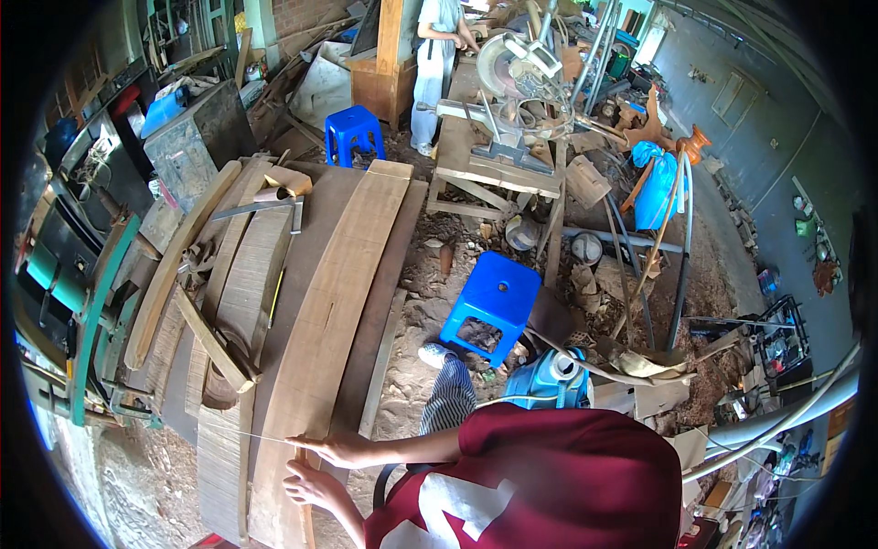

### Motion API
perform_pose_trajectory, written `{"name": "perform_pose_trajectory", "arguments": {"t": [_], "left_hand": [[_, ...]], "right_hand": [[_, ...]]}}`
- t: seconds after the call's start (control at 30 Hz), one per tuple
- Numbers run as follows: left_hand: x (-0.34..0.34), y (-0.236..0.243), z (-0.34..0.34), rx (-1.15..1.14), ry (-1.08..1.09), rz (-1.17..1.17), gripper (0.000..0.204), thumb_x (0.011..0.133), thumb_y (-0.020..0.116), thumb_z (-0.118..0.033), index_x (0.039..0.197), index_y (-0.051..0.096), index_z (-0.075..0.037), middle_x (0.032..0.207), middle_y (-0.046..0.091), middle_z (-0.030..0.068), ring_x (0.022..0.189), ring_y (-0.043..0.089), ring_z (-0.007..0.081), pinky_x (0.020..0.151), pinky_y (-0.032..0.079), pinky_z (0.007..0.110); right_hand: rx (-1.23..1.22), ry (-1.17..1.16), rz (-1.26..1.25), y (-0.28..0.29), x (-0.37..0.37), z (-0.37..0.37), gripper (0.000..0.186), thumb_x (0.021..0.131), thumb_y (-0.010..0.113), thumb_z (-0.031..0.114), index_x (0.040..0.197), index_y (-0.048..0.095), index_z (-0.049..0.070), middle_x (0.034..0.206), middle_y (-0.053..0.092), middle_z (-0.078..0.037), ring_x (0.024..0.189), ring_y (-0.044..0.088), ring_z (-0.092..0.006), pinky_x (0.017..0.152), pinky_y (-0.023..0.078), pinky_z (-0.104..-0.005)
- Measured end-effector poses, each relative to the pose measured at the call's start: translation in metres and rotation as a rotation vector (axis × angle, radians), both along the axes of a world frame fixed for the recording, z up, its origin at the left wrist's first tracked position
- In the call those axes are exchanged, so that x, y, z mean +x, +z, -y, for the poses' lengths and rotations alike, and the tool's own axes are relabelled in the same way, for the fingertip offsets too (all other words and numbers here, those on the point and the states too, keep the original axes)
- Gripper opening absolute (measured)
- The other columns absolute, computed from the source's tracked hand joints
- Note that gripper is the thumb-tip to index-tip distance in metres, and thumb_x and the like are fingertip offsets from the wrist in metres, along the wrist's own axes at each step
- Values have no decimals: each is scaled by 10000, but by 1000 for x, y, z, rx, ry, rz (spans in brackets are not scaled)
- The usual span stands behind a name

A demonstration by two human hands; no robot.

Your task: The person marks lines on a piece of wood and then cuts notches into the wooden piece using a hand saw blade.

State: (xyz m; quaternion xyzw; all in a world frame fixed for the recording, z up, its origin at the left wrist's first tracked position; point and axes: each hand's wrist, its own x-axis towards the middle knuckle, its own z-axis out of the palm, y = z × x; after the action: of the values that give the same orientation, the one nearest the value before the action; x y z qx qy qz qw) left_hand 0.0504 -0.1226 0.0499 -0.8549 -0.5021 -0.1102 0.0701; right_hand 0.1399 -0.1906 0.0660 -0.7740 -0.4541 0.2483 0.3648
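Note:
A long brown plank (340,265) with gently curved edges lies lengthwise on the work surface before me. My left hand (315,487) rests on its near end, fingers spread and holding nothing. Just beyond it, my right hand (337,450) is closed at the plank's edge, fingertips together. From those fingertips a thin pale string-like strip (251,435) runs left across the plank; what exactly it is, I cannot make out. Left of the plank lie several curved wood pieces (253,265), a short wooden bar (212,337), a metal square (295,218) and a thin yellow pencil-like stick (275,297).
To the right stands a blue plastic stool (492,297), with another stool (355,135) farther back. A circular mitre saw (517,69) sits on a wooden bench (494,176); a person (437,64) stands beside it. Green metal clamps (101,311) crowd the left edge.

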Motion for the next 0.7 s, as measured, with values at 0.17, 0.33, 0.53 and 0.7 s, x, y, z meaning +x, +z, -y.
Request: {"name": "perform_pose_trajectory", "arguments": {"t": [0.17,0.33,0.53,0.7], "left_hand": [[0,-1,-1,27,-9,-6,282,864,366,-358,963,427,-101,792,409,126,764,440,254,638,402,413],[-1,-1,0,-16,-16,26,283,860,369,-362,932,437,-97,801,424,135,798,449,265,675,405,431],[2,2,3,-41,23,49,231,835,436,-322,858,453,-93,788,435,106,794,459,248,721,397,426],[1,5,2,8,2,69,219,827,450,-316,839,452,-98,777,427,96,773,462,241,722,397,422]], "right_hand": [[30,-9,13,-12,-1,-1,529,874,387,155,1331,166,305,429,383,-51,311,306,-98,298,269,-290],[65,26,25,-11,4,1,563,852,380,109,1332,162,304,430,377,-54,311,318,-100,296,279,-295],[14,9,4,-19,4,-5,512,882,377,152,1322,186,331,390,314,-28,298,279,-79,293,269,-295],[43,-1,36,-26,1,-5,533,872,372,149,1324,164,338,408,365,-38,290,301,-94,277,287,-285]]}}
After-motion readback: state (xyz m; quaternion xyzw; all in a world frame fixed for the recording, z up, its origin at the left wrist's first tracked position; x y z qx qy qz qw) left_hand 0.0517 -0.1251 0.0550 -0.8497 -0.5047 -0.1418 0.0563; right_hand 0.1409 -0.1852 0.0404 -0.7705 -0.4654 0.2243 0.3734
